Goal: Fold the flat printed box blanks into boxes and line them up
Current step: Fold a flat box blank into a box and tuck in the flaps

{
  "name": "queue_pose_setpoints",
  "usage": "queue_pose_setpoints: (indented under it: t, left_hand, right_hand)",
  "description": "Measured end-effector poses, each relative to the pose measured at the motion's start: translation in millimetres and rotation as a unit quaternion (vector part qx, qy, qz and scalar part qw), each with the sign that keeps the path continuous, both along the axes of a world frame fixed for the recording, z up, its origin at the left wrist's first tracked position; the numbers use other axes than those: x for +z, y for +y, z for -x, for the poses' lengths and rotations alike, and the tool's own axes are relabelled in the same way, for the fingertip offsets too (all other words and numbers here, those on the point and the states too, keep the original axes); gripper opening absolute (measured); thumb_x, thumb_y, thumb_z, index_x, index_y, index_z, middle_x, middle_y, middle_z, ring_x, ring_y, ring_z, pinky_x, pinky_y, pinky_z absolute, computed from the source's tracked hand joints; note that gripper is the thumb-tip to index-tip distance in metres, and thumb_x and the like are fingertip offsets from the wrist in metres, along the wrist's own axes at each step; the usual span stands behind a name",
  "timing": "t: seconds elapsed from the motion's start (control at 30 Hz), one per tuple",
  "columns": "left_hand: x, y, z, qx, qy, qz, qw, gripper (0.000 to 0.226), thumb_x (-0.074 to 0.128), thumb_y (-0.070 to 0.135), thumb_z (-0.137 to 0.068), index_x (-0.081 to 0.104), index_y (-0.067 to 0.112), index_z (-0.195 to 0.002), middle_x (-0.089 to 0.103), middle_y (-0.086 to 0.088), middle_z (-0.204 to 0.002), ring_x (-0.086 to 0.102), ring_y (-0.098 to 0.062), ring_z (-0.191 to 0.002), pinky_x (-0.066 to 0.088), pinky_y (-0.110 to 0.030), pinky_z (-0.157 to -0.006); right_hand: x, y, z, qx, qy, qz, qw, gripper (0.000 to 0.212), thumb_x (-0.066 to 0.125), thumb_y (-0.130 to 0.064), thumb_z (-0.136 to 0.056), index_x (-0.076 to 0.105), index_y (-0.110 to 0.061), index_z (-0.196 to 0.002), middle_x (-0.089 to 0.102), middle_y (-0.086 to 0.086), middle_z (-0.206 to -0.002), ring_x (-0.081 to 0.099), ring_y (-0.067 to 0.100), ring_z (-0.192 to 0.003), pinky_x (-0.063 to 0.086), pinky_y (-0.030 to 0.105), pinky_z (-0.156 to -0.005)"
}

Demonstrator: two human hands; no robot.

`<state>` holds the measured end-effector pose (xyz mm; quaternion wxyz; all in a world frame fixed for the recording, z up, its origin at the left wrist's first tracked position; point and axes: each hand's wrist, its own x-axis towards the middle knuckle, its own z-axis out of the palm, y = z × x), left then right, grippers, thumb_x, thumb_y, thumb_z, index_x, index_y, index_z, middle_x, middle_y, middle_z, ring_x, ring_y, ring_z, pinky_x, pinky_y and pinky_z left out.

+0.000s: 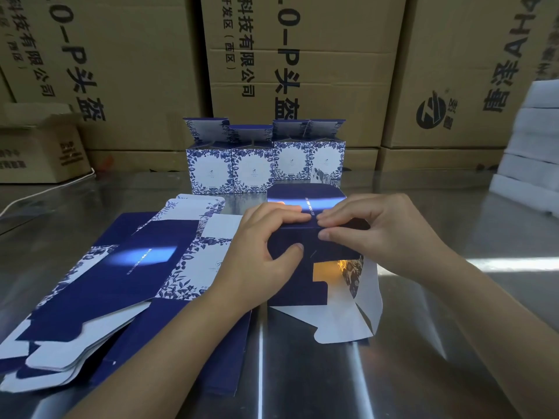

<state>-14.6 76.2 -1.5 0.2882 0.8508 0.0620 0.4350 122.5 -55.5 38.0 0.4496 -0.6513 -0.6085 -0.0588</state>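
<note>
Box [311, 249], half-folded, dark blue: stands mid-tabletop [453, 313], its near flaps hanging open. Your left hand [260, 246] grips its top edge, thumb on the front face. Your right hand [372, 234] pinches the same edge just beside it. Flat blanks [121, 267] lie stacked toward the left edge. Four folded boxes [263, 164] stand in a row toward the far edge.

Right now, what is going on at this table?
A person is folding boxes. The left hand and the right hand both grip the top edge of a half-folded box on the metal table; its near flaps are open. Four folded boxes stand in a row behind it, lids up. A pile of flat blanks lies to the left.
</note>
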Motion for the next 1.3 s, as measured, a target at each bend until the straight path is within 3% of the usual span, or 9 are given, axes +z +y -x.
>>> queue_pose_setpoints:
  t: [0.13, 0.33, 0.5, 0.67, 0.77, 1.0, 1.13, 1.3]
  left_hand:
    - [-0.7, 0.5, -0.4, 0.001, 0.000, -0.003, 1.000, 0.035, 0.059, 0.014, -0.074, 0.063, 0.027, -0.105, 0.058, 0.015, -0.112, 0.046, -0.003, -0.115, 0.027, -0.008, -0.098]
    - [-1.3, 0.9, -0.2, -0.002, 0.003, -0.011, 1.000, 0.034, 0.060, 0.013, -0.073, 0.064, 0.024, -0.105, 0.059, 0.011, -0.111, 0.046, -0.002, -0.114, 0.028, -0.008, -0.097]
    - [-1.1, 1.0, -0.5, 0.000, 0.005, -0.015, 1.000, 0.036, 0.062, 0.015, -0.072, 0.065, 0.022, -0.106, 0.060, 0.009, -0.112, 0.046, -0.004, -0.114, 0.028, -0.008, -0.097]
    - [-2.4, 0.3, -0.5, 0.014, 0.006, -0.023, 1.000, 0.042, 0.073, 0.027, -0.068, 0.060, 0.031, -0.108, 0.055, 0.017, -0.114, 0.046, -0.006, -0.116, 0.028, -0.008, -0.097]
    - [-5.0, 1.1, -0.6, 0.026, 0.017, -0.054, 0.998, 0.056, 0.080, 0.029, -0.064, 0.057, 0.027, -0.114, 0.052, 0.013, -0.116, 0.044, -0.008, -0.116, 0.028, -0.009, -0.098]
    - [-6.3, -0.1, -1.0, 0.031, 0.035, -0.087, 0.995, 0.061, 0.077, 0.031, -0.061, 0.058, 0.023, -0.118, 0.045, 0.011, -0.119, 0.039, -0.003, -0.118, 0.024, -0.005, -0.099]
    - [-6.0, -0.6, -1.7, 0.023, 0.030, -0.078, 0.996, 0.058, 0.078, 0.031, -0.063, 0.058, 0.025, -0.117, 0.043, 0.017, -0.118, 0.038, 0.001, -0.117, 0.023, -0.004, -0.098]
    - [-5.9, -0.9, -1.1, 0.012, 0.031, -0.071, 0.997, 0.055, 0.079, 0.029, -0.065, 0.059, 0.025, -0.116, 0.047, 0.009, -0.121, 0.038, -0.001, -0.119, 0.023, -0.005, -0.098]
  right_hand:
    - [-1.4, 0.0, 2.1, -0.015, -0.020, -0.007, 1.000, 0.014, 0.080, -0.012, -0.073, 0.077, -0.022, -0.082, 0.069, -0.021, -0.083, 0.065, -0.005, -0.083, 0.047, 0.009, -0.078]
    - [-1.6, -0.7, 4.0, -0.042, -0.050, -0.013, 0.998, 0.011, 0.079, -0.013, -0.074, 0.078, -0.019, -0.084, 0.073, -0.012, -0.084, 0.067, 0.001, -0.081, 0.051, 0.024, -0.077]
    - [-2.0, -1.6, 5.2, -0.043, -0.082, -0.018, 0.995, 0.011, 0.079, -0.012, -0.075, 0.078, -0.017, -0.085, 0.074, -0.008, -0.084, 0.068, 0.003, -0.080, 0.053, 0.027, -0.076]
    - [-0.9, -1.5, 3.6, -0.027, -0.048, 0.006, 0.998, 0.012, 0.078, -0.015, -0.075, 0.076, -0.020, -0.087, 0.072, -0.010, -0.089, 0.065, 0.003, -0.085, 0.049, 0.025, -0.081]
    - [-1.0, -1.8, 3.7, -0.018, -0.044, 0.018, 0.999, 0.014, 0.078, -0.018, -0.076, 0.075, -0.022, -0.090, 0.070, -0.011, -0.091, 0.065, 0.004, -0.087, 0.049, 0.024, -0.081]
    - [-3.6, 2.1, 7.3, -0.028, -0.050, -0.002, 0.998, 0.018, 0.081, -0.023, -0.072, 0.076, -0.025, -0.089, 0.067, -0.010, -0.087, 0.061, 0.006, -0.083, 0.046, 0.020, -0.077]
    - [-2.7, 4.8, 7.7, -0.022, -0.026, -0.018, 0.999, 0.015, 0.082, -0.017, -0.070, 0.078, -0.021, -0.084, 0.069, -0.007, -0.083, 0.064, 0.009, -0.078, 0.049, 0.031, -0.078]
    - [-2.0, 4.7, 6.6, -0.025, -0.029, -0.016, 0.999, 0.010, 0.082, -0.017, -0.071, 0.078, -0.020, -0.081, 0.069, -0.006, -0.079, 0.065, 0.013, -0.075, 0.049, 0.041, -0.075]
